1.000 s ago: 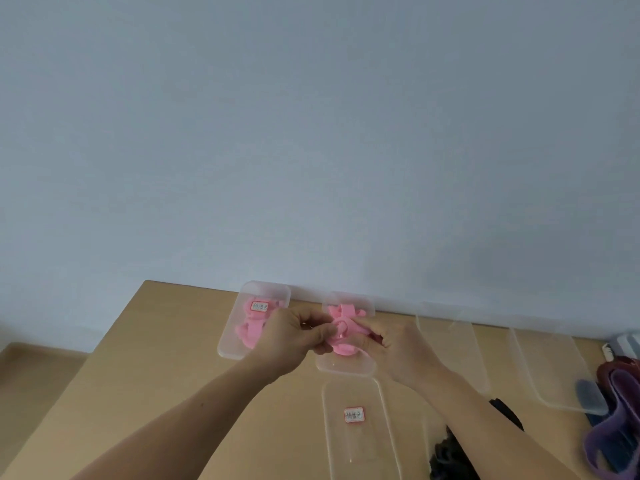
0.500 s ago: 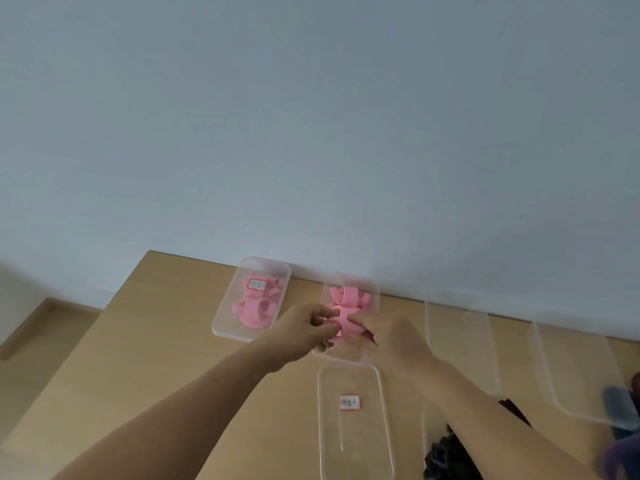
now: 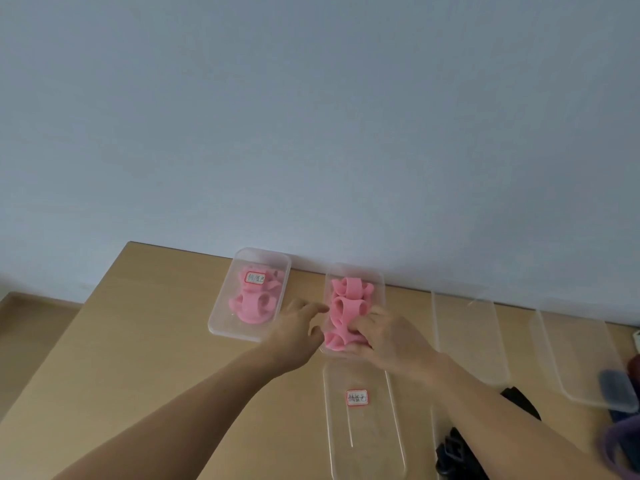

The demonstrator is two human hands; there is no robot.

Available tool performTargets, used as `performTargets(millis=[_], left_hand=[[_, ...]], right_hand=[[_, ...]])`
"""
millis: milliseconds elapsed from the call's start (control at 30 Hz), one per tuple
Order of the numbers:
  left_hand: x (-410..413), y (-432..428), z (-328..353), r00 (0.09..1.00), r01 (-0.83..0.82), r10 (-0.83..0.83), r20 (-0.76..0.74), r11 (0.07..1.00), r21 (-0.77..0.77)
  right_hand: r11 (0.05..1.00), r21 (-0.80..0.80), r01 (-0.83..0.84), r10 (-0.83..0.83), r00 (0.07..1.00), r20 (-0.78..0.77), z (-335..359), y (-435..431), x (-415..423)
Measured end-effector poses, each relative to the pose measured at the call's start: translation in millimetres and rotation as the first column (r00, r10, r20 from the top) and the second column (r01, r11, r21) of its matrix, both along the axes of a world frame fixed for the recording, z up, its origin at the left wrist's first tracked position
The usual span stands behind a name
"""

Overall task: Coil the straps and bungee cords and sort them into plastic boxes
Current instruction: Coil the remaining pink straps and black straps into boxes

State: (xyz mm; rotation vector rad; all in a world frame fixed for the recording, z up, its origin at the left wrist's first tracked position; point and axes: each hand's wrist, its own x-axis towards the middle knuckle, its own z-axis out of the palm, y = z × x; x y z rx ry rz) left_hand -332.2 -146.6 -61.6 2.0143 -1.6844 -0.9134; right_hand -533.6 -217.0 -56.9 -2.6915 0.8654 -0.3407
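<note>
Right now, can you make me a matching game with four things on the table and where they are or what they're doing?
Things:
1. left box
2. loose lid
3. right hand
4. black straps

Places or states:
A. at the picture's bottom edge, right of the loose lid
B. closed, pink straps inside, label on top
C. fingers curled on the pink coils in the open box
D. flat on the table, in front of the open box

Pairs: 1-B, 2-D, 3-C, 4-A
</note>
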Motion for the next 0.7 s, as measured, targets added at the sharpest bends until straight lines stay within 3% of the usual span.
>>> performTargets(millis=[67, 167, 300, 467, 700], left_hand=[[-0.7, -2.3, -5.6, 1.0, 0.013, -0.012, -0.018, 1.0, 0.024], [-2.4, -7.3, -10.3, 0.999, 0.038, -0.038, -0.001, 0.999, 0.032], [-2.8, -9.9, -10.2, 0.997, 0.069, -0.07, 0.015, 0.996, 0.048], [-1.8, -11.3, -7.5, 0.988, 0.127, -0.13, 0.082, 0.991, 0.042], [-5.7, -9.1, -8.4, 0.984, 0.126, -0.13, 0.124, 0.991, 0.045]], right_hand=[[0.999, 0.035, -0.001, 0.001, 1.0, -0.002, -1.9, -1.0, 1.1], [0.995, -0.051, -0.086, 0.087, 0.996, 0.006, -2.0, -3.8, 7.0], [0.969, -0.184, -0.162, 0.148, 0.985, -0.091, -1.1, -5.2, 17.7], [0.963, -0.2, -0.182, 0.145, 0.972, -0.185, -8.6, -2.8, 18.9], [1.0, 0.019, 0.0, 0.005, 0.962, -0.272, -19.4, -3.5, 24.5]])
